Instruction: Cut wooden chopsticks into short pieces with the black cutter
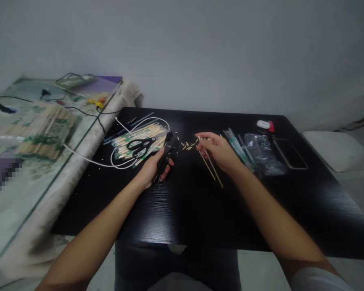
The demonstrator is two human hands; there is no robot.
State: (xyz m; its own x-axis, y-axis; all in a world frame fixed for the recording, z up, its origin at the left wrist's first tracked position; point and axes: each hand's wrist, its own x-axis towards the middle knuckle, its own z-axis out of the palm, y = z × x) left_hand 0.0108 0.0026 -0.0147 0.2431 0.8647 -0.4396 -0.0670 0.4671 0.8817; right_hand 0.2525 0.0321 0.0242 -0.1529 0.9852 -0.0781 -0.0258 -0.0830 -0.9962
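My left hand (151, 167) is closed around a black hand tool with two handles, which looks like pliers (166, 151); its exact jaw shape is hard to make out. My right hand (220, 151) pinches a pair of wooden chopsticks (212, 169), whose long ends slant down toward me. Between the two hands, several short cut wooden pieces (187, 146) lie scattered on the black table (182, 210). Left of the pliers, black-handled scissors (141, 146) rest on a pile of wrapped chopsticks (124, 141).
Empty clear wrappers (237, 147) and a crumpled plastic bag (265, 155) lie right of my right hand. Beyond them are a phone-shaped frame (291, 153) and a white-and-red item (265, 125). A white cable (87, 161) loops across from the left table, which holds chopstick bundles (45, 133).
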